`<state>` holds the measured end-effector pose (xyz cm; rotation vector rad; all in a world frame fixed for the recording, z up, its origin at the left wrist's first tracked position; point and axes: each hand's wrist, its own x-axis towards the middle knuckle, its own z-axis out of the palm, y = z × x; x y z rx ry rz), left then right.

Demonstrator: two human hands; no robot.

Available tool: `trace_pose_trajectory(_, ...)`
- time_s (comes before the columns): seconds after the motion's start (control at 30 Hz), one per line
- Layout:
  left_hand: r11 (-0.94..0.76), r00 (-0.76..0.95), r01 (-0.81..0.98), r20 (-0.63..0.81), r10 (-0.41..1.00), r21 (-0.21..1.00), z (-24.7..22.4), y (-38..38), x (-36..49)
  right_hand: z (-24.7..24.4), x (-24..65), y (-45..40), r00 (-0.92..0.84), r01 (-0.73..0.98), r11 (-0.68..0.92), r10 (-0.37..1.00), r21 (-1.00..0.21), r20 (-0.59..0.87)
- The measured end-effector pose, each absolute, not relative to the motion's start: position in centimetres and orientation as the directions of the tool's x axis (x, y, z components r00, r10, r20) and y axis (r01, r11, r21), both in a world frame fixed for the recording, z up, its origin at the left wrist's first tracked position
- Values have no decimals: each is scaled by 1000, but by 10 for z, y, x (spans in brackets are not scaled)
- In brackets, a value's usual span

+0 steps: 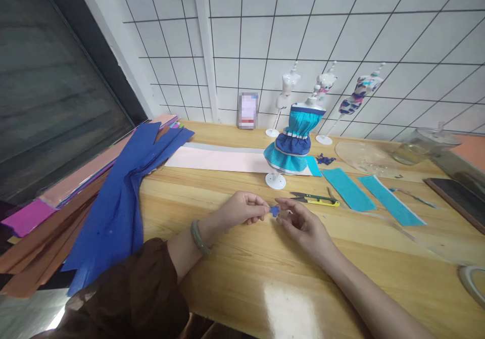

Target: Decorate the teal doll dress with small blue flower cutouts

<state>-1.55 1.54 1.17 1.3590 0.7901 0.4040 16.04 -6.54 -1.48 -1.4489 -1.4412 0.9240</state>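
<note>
A small mannequin in a ruffled blue dress (293, 144) stood just beyond the hands, partly covering a pale pink strip (215, 159). Green-and-yellow snips (316, 199) lay just past the right hand (303, 224), near two turquoise strips (348, 190) and a pile of dark blue bits (326, 159). Dark blue sheets (121, 187) were spread over the left of the wooden surface (235, 273). Both forearms reached forward, the hands low and facing each other. The left hand (244, 211) pinched a little blue piece (274, 211) between thumb and finger, in the gap between the hands. The right hand's fingers were loosely curled, thumb and forefinger parted beside the piece; whether they touched it, one could not tell.
</note>
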Motion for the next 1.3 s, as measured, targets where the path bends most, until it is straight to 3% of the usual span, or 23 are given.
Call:
trace_pose_trajectory(0.13,269,713,156,-297,635,950,11,16,-16,-15,159,-67,16,488,184,975,-853,219)
trace_pose_trajectory(0.3,303,744,159,-316,589,940,11,15,-16,-11,160,-66,2,466,298,941,-833,338)
trace_pose_trajectory(0.47,295,756,147,-299,582,944,10,15,-16,-8,158,-67,78,295,44,994,-955,70)
trace_pose_trajectory(0.6,246,740,148,-272,616,958,10,14,-14,-6,156,-68,98,148,-124,989,-981,-110)
trace_pose_trajectory(0.83,95,724,246,-248,644,965,10,6,-13,-4,153,-66,101,68,-153,984,-986,-146)
trace_pose_trajectory(1.13,129,736,235,-263,624,963,15,9,-14,-7,155,-65,83,-47,-209,974,-977,-212)
trace_pose_trajectory(1.3,92,747,243,-247,617,966,13,9,-14,-4,154,-65,132,-13,-206,970,-978,-206)
